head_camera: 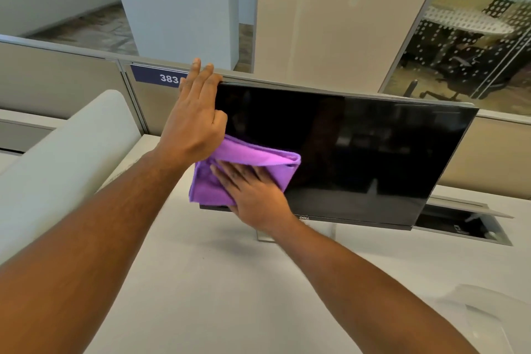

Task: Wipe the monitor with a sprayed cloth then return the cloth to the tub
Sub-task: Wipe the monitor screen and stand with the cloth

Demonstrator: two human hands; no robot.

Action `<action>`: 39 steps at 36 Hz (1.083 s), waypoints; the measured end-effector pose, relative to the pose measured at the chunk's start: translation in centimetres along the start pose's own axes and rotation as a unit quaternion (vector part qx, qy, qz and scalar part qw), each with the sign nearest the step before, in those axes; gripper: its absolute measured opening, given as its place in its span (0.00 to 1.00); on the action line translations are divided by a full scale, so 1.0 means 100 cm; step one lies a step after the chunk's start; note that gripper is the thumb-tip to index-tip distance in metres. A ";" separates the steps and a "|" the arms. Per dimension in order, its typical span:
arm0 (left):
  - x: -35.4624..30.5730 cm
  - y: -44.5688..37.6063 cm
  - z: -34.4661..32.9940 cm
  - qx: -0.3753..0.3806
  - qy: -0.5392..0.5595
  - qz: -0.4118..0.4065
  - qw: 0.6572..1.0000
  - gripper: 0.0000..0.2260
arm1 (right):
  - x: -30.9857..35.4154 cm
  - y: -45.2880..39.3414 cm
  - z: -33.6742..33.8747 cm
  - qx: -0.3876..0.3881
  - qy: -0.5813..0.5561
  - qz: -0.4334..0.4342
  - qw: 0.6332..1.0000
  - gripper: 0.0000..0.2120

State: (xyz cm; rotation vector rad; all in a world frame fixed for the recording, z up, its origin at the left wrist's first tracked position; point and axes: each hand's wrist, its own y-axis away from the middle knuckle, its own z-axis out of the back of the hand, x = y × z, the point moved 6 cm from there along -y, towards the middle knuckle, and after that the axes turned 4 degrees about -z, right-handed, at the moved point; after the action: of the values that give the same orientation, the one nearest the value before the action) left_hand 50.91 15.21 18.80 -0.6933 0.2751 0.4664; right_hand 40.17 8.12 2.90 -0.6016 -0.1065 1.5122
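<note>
A black monitor point(359, 152) stands on its silver stand on the white desk, its screen dark. My left hand point(195, 115) grips the monitor's upper left corner, fingers over the top edge. My right hand point(253, 190) lies flat on a purple cloth point(207, 184), pressing it against the lower left part of the screen. The cloth's top edge is folded over my fingers. The tub is not in view.
A white desk point(215, 282) spreads below the monitor. An open cable hatch point(465, 224) sits in the desk at the right. A white curved object point(66, 158) stands at the left. Beige partition panels point(57, 80) run behind the desk. A white rounded object point(488, 313) lies at the lower right.
</note>
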 end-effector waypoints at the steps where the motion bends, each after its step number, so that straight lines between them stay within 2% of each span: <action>1: 0.000 0.001 0.000 -0.002 0.001 -0.002 1.000 0.31 | 0.007 0.004 -0.006 0.012 0.007 0.020 1.000 0.35; 5: 0.001 0.003 0.000 -0.005 -0.005 -0.011 1.000 0.31 | 0.017 0.025 -0.019 0.028 0.007 0.037 0.999 0.35; 10: 0.001 0.006 0.000 -0.006 -0.001 -0.017 1.000 0.31 | -0.006 0.062 -0.022 0.003 -0.029 -0.016 0.999 0.34; 15: 0.001 0.006 0.001 -0.006 0.004 -0.021 1.000 0.31 | -0.053 0.113 -0.015 -0.057 -0.042 -0.145 0.987 0.36; 19: 0.001 0.006 0.000 -0.006 0.007 -0.016 1.000 0.31 | -0.102 0.148 -0.005 -0.091 -0.001 -0.277 0.956 0.38; 25: 0.001 0.005 0.000 -0.004 0.008 -0.014 1.000 0.32 | -0.152 0.116 0.032 -0.168 -0.007 -0.382 0.909 0.36; 27: 0.001 0.005 0.000 -0.004 0.005 -0.013 1.000 0.32 | -0.150 0.093 0.042 -0.202 -0.012 -0.376 0.904 0.36; 30: 0.002 0.004 -0.002 -0.005 0.006 -0.010 1.000 0.31 | -0.125 0.061 0.043 -0.208 -0.015 -0.303 0.930 0.35; 33: 0.003 0.003 -0.002 -0.012 0.002 -0.008 1.000 0.31 | -0.095 0.053 0.030 -0.188 -0.019 -0.241 0.952 0.37; 39: 0.002 0.006 -0.002 -0.008 0.001 -0.015 1.000 0.32 | -0.069 0.096 -0.008 -0.121 -0.026 -0.207 0.970 0.33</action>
State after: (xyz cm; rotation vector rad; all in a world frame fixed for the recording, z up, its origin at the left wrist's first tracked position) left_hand 50.83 15.52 18.24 -0.7130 0.2628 0.4396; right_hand 31.26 0.79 0.10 -0.6850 -0.4370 1.1157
